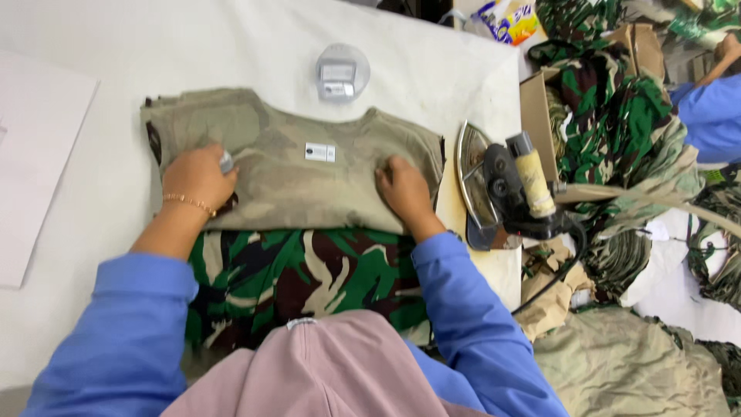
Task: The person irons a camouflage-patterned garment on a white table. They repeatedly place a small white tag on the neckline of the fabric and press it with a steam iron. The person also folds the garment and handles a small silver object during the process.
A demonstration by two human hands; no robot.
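A camouflage shirt [301, 170] lies on a white padded table [116, 85], its upper half turned to the pale inside with a small label, its green-and-brown lower half nearest me. My left hand [197, 176] presses flat on the shirt's left side; it wears a thin gold bracelet and something small and pale shows at its fingers. My right hand [403, 190] presses down on the right side of the folded part, fingers together. Both sleeves are blue.
An iron [502, 185] stands on its heel at the table's right edge, cord trailing down. A clear round object [342, 72] sits beyond the shirt. A cardboard box [536, 116] and heaps of camouflage garments [617, 116] fill the right. Another person's blue sleeve [714, 116] shows far right.
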